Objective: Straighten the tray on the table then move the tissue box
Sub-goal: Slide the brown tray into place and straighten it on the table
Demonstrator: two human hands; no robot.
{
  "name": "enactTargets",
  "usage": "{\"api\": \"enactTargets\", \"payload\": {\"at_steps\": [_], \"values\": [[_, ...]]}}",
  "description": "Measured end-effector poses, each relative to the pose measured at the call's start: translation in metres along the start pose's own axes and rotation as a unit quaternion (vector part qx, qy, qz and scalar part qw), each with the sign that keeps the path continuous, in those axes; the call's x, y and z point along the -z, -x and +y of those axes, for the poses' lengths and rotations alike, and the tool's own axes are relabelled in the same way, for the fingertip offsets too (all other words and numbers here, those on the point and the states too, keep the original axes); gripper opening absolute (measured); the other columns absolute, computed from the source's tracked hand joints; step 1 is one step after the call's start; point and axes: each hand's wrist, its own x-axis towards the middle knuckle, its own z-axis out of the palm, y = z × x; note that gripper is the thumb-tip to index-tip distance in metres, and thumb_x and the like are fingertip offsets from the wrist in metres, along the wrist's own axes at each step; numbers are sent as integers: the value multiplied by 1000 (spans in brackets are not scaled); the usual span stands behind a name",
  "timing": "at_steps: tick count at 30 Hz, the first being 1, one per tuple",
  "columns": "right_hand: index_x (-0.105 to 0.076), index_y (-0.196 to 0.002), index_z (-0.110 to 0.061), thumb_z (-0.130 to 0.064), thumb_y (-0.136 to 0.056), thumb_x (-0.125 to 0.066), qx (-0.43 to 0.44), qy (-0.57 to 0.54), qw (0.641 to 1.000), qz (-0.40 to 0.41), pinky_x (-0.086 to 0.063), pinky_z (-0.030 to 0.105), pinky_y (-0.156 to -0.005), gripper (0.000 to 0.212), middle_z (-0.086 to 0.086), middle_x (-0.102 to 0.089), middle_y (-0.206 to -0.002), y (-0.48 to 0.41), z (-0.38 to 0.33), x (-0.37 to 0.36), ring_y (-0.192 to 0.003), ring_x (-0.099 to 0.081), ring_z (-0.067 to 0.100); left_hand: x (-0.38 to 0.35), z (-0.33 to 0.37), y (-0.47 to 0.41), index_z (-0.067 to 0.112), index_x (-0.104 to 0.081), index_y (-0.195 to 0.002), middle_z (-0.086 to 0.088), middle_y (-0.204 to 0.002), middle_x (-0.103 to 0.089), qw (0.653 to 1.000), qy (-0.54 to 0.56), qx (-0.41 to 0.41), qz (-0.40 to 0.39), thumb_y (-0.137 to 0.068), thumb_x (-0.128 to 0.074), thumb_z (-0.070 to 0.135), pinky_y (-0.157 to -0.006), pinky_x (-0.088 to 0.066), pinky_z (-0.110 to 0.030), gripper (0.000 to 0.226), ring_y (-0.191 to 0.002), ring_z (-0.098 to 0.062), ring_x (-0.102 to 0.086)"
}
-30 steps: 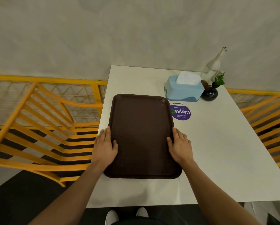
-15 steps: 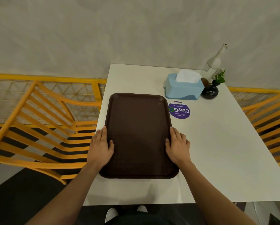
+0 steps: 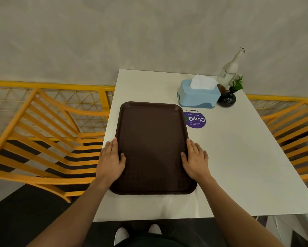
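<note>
Lying near the counter's (image 3: 238, 166) left edge, the tray (image 3: 152, 148) looks roughly squared (judgement); it is flanked by left hand (image 3: 111, 161) and right hand (image 3: 196, 162), fingers flat, gripping nothing. Tissue box (image 3: 197, 94) is not yet moved.

Canteen or café: serving tray (image 3: 152, 148), tissue box (image 3: 197, 96), "clean as you go" sticker (image 3: 195, 120), yellow chairs (image 3: 47, 139).

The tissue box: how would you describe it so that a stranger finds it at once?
On the white table, look to the far right corner by the wall. The tissue box stands there, beyond the brown tray, left of a dark round vase. It alone is light blue, with white tissue sticking up.
</note>
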Motion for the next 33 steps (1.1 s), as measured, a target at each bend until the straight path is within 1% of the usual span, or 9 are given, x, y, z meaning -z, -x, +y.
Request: {"api": "enactTargets", "payload": {"at_steps": [7, 13, 16, 19, 23, 26, 28, 31, 33], "values": [[-4, -160, -26, -51, -105, -24, 0, 4, 1000, -26, -4, 58, -119, 64, -3, -12, -168, -5, -2, 3, -153, -8, 24, 4, 1, -3, 8, -21, -158, -15, -159, -35, 1000, 9, 0, -2, -102, -48, 32, -121, -29, -48, 67, -149, -32, -29], [-2, -160, -27, -54, -104, -23, -10, 0, 1000, -25, -4, 59, -120, 66, -3, -10, -168, -2, -5, 2, -154, -7, 26, 5, 0, -3, 9, -19, -159, -15, -159, -34, 1000, 27, -3, -5, -102, -48, 33, -121, -28, -49, 68, -149, -33, -29], [-4, -160, -26, -59, -103, -26, -20, -24, 999, -8, -6, 57, -120, 70, -2, -11, -168, 3, -4, 4, -154, -8, 27, 7, 1, -1, 13, -12, -161, -13, -165, -23, 999, 51, -1, -14, -103, -43, 41, -123, -21, -49, 71, -153, -32, -17], [-10, -160, -25, -62, -101, -29, -28, -78, 996, 16, -13, 49, -122, 72, 0, -14, -168, 11, -3, 8, -153, -9, 27, 12, -1, 2, 18, -12, -161, -11, -167, -18, 997, 76, -10, -10, -103, -42, 44, -123, -19, -50, 71, -154, -31, -12], [-27, -156, -23, -55, -102, -40, -22, -123, 991, 44, -19, 42, -119, 64, -1, -22, -165, 23, 0, 12, -151, -13, 22, 18, 3, -4, 19, -26, -158, -11, -164, -25, 996, 76, -45, 11, -101, -49, 39, -123, -22, -49, 64, -153, -29, -16], [-41, -148, -26, -50, -102, -46, -19, -138, 989, 53, -24, 42, -117, 52, -1, -27, -162, 22, 4, 17, -149, -18, 22, 16, 22, -15, 21, -32, -155, -7, -163, -28, 994, 86, -72, 19, -99, -54, 35, -123, -21, -45, 62, -153, -26, -17], [-47, -144, -27, -51, -101, -46, -30, -144, 988, 56, -27, 44, -116, 49, -2, -27, -162, 12, 7, 22, -149, -21, 23, 13, 41, -25, 23, -34, -154, -5, -163, -28, 991, 95, -89, 28, -99, -55, 35, -122, -21, -44, 61, -153, -24, -16], [-49, -141, -29, -54, -100, -45, -53, -159, 984, 66, -30, 44, -114, 49, -4, -29, -161, -14, 18, 34, -147, -25, 22, 7, 77, -46, 23, -34, -154, -3, -161, -32, 988, 99, -115, 43, -98, -54, 36, -120, -20, -41, 60, -153, -22, -17], [-49, -141, -29, -52, -99, -49, -55, -170, 981, 77, -35, 43, -112, 48, -4, -32, -160, -36, 28, 44, -146, -29, 22, 3, 103, -63, 23, -35, -153, -3, -160, -34, 985, 101, -127, 50, -97, -55, 37, -120, -22, -41, 61, -152, -21, -19]]}}
